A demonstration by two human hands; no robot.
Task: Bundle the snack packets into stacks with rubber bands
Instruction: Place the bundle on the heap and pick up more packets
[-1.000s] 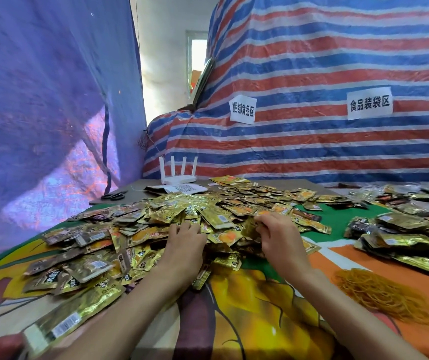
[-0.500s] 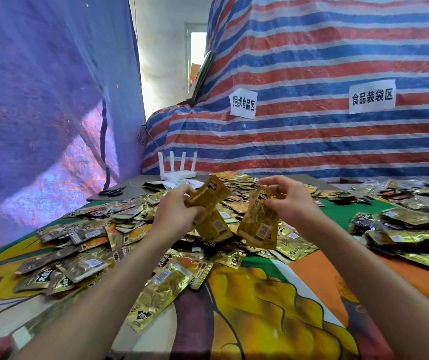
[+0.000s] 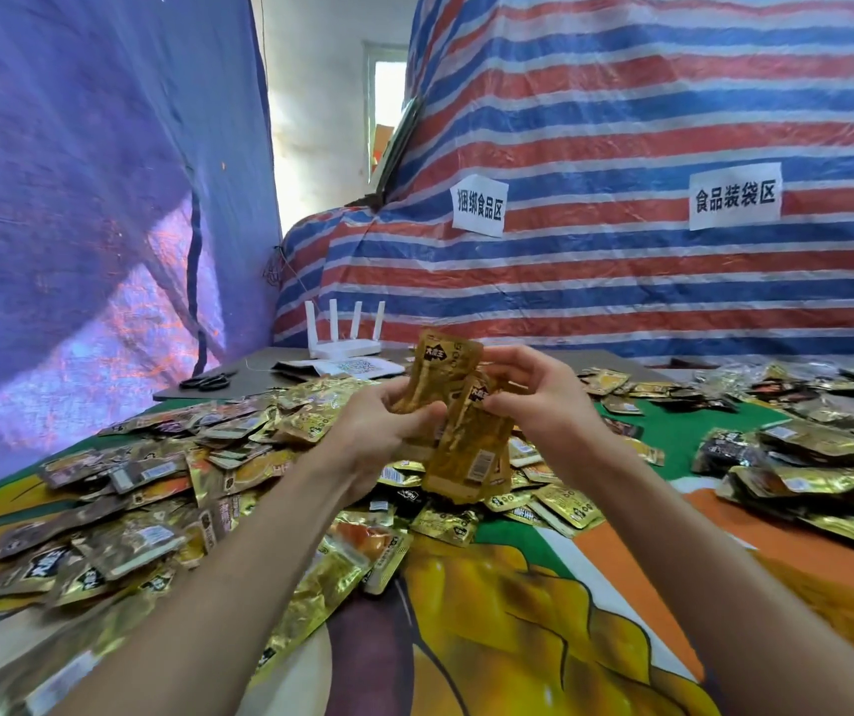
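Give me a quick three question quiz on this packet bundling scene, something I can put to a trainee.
1. True or false: the left hand and the right hand both hold gold snack packets above the loose pile on the table.
2. Multiple choice: what lies on the grey board to the left of the white router? A) scissors B) a tape roll C) a knife
3. Short answer: how many white paper signs hang on the striped tarp?

Key: 1 true. 2 A. 3 two.
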